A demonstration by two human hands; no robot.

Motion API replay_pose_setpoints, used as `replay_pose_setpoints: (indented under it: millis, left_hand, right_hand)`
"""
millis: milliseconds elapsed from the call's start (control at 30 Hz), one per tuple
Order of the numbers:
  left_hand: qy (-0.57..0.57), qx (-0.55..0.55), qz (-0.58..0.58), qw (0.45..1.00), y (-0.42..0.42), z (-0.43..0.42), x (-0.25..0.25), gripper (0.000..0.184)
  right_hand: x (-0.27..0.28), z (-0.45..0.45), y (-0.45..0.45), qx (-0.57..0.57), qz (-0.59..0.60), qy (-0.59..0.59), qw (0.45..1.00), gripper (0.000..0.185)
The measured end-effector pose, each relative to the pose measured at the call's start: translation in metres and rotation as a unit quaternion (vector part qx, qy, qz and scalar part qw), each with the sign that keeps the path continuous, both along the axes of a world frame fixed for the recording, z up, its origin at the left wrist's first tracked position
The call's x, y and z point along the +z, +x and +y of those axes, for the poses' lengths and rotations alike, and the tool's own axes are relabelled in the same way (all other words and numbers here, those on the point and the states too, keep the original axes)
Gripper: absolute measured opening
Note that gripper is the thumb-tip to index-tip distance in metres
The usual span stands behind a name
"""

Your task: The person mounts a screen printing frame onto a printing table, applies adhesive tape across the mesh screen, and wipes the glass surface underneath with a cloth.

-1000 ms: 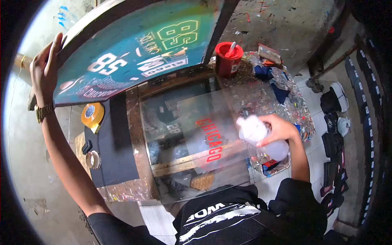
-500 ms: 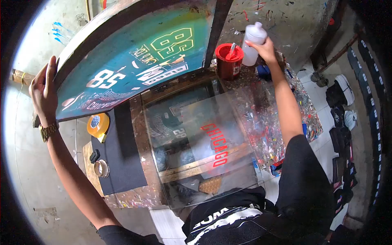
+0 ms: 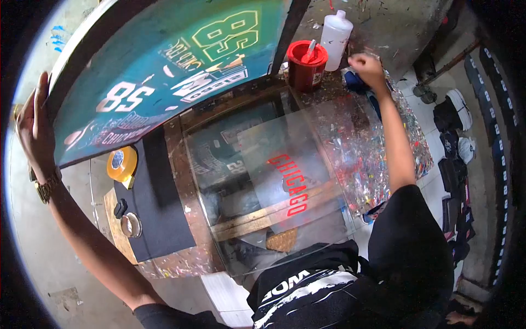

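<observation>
My left hand (image 3: 36, 129) is at the upper left, holding the outer edge of a raised, tilted screen frame (image 3: 123, 88) with green mesh and white numbers. My right hand (image 3: 368, 70) is off the white bottle (image 3: 335, 41), just to its right, with fingers curled and nothing visible in them. The bottle stands upright beside a red tub (image 3: 307, 68) with a pale handle sticking out. Below the raised frame, a clear sheet with red "CHICAGO" lettering (image 3: 289, 185) lies on the glass plate (image 3: 235, 208).
Yellow tape (image 3: 121, 163), a small black object (image 3: 120, 206) and a round dish (image 3: 130, 225) are at the left, around a black sheet (image 3: 164, 219). Dark blue cloth (image 3: 355, 82) lies on the paint-spattered surface (image 3: 408, 148). Shoes (image 3: 457, 112) are on the floor at the right.
My right hand carried the bottle from near the lettered sheet to beside the red tub, then let it go and moved slightly away. My left hand remains on the raised frame.
</observation>
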State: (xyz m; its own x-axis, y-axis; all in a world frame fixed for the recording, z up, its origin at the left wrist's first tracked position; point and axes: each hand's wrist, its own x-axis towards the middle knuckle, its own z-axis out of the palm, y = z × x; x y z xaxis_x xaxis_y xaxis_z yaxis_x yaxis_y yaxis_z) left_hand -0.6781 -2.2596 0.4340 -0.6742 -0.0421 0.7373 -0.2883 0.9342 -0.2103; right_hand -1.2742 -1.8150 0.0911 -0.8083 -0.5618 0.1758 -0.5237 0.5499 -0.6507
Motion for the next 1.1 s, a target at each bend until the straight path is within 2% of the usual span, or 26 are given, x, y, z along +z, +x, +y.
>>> replay_pose_setpoints:
  millis: [33,67,100,133,200,233,267,367,400,467,500,600,633,733,767,867,933,967,1000,1067,1100]
  left_hand:
    - [-0.016,0.009,-0.001,1.0,-0.002,0.002,0.0,0.043]
    - [-0.033,0.016,-0.001,0.999,-0.003,0.003,0.001,0.043]
    - [-0.014,0.033,-0.008,0.999,-0.002,0.002,0.002,0.044]
    - [0.004,0.05,-0.015,0.999,-0.001,0.0,0.002,0.044]
    - [0.004,0.038,-0.002,0.999,-0.006,0.01,0.001,0.043]
    - [-0.006,0.05,-0.002,0.999,-0.006,0.015,0.001,0.042]
    - [-0.007,0.055,-0.003,0.998,-0.007,0.019,0.001,0.042]
    - [0.021,0.035,0.015,0.999,-0.012,0.022,-0.001,0.039]
    - [0.02,0.034,0.016,0.999,-0.012,0.022,0.0,0.039]
    - [0.073,0.07,0.014,0.995,-0.012,0.02,0.001,0.039]
    - [0.075,0.067,0.016,0.995,-0.012,0.02,0.001,0.039]
    - [0.015,0.063,0.025,0.998,-0.013,0.018,0.001,0.039]
    - [0.019,0.057,0.026,0.998,-0.013,0.017,0.001,0.039]
    - [0.025,0.068,0.013,0.997,-0.011,0.014,0.005,0.039]
    - [0.027,0.08,0.006,0.996,-0.011,0.015,0.005,0.039]
    - [-0.017,0.049,0.005,0.999,-0.013,0.018,0.003,0.039]
    - [0.017,0.028,0.018,0.999,-0.017,0.018,0.001,0.04]
    - [0.052,0.006,0.026,0.998,-0.016,0.018,0.0,0.04]
    - [0.052,0.012,0.024,0.998,-0.015,0.021,0.0,0.04]
    - [0.047,0.012,0.021,0.999,-0.018,0.027,0.0,0.04]
    - [0.058,-0.002,0.031,0.998,-0.02,0.029,-0.002,0.04]
  right_hand:
    - [-0.009,0.005,0.024,0.003,-0.002,0.001,1.0,0.055]
    - [-0.02,0.006,0.046,-0.052,0.153,0.114,0.98,0.046]
    - [-0.032,0.006,0.058,-0.105,0.3,0.223,0.921,0.037]
    - [-0.044,0.009,0.053,-0.105,0.297,0.224,0.922,0.037]
    - [-0.049,0.012,0.046,-0.044,0.383,0.141,0.912,0.027]
    - [-0.051,0.014,0.044,-0.051,0.394,0.079,0.914,0.025]
    - [-0.044,0.012,0.04,-0.047,0.393,0.076,0.915,0.025]
    - [-0.019,0.012,0.027,-0.146,0.333,0.074,0.929,0.024]
    - [-0.005,0.013,0.026,-0.147,0.334,0.073,0.928,0.024]
    - [0.021,0.019,0.022,-0.066,0.282,0.0,0.957,0.022]
    - [0.03,0.023,0.021,-0.069,0.283,0.002,0.957,0.022]
    - [0.051,0.03,0.008,-0.013,0.203,-0.093,0.975,0.026]
    - [0.055,0.031,-0.001,-0.001,0.21,-0.017,0.977,0.031]
    - [0.06,0.028,-0.009,-0.03,0.178,-0.034,0.983,0.03]
    - [0.068,0.029,-0.006,-0.019,0.202,-0.065,0.977,0.033]
    - [0.078,0.023,0.006,0.022,0.214,-0.021,0.976,0.034]
    - [0.094,0.02,0.023,0.007,0.172,-0.202,0.964,0.03]
    - [0.086,0.022,0.002,-0.031,0.058,-0.281,0.958,0.028]
    - [0.099,0.023,0.031,0.018,-0.092,-0.409,0.908,0.027]
    - [0.104,0.028,0.054,0.154,-0.245,-0.506,0.813,0.029]
    - [0.106,0.029,0.07,0.155,-0.247,-0.505,0.812,0.029]
